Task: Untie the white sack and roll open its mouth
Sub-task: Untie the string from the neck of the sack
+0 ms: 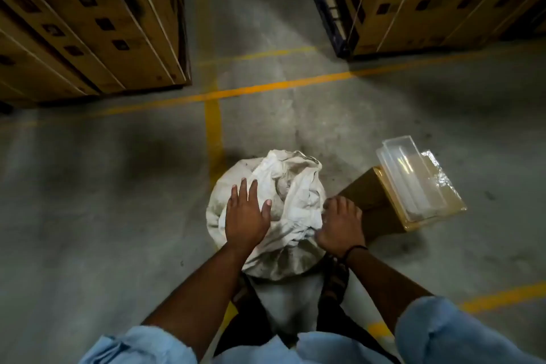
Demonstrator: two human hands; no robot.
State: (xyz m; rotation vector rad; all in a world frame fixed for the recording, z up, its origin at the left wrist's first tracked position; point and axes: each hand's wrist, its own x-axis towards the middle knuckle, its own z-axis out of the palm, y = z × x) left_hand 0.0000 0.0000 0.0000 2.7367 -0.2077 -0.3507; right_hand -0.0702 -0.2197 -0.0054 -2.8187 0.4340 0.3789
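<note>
Fingers [249, 192] of the left hand [246, 220] lie spread and flat on the sack [298, 201], on its near-left shoulder, pressing cloth down. Right hand [341, 227] sits at the sack's right edge, fingers curled into the bunched cloth; whether they pinch a fold or a tie, cannot tell.

Sack stands on the concrete floor [118, 201], straight ahead of the person, near side between the feet. Its top is a loose heap of crumpled white cloth. No knot or cord shows. A dark gap opens at the far side of the heap, so the mouth looks already loosened.

Step in hand, by my reading: untying done or nearly so, rolling the mouth just starting. Left hand steadies, right hand takes the rim.

Next move calls for both hands on the rim, opposite sides, turning the cloth outward and down in even folds. Cloth is limp and will slump back if only one side is rolled.

Contents of sack: hidden; it holds a rounded bulk.

Just right of the sack, a cardboard box [372, 201], top face carrying a clear plastic tray [413, 177] and some crinkled film [440, 171]. Tray looks empty. Box close to the right hand.
</note>
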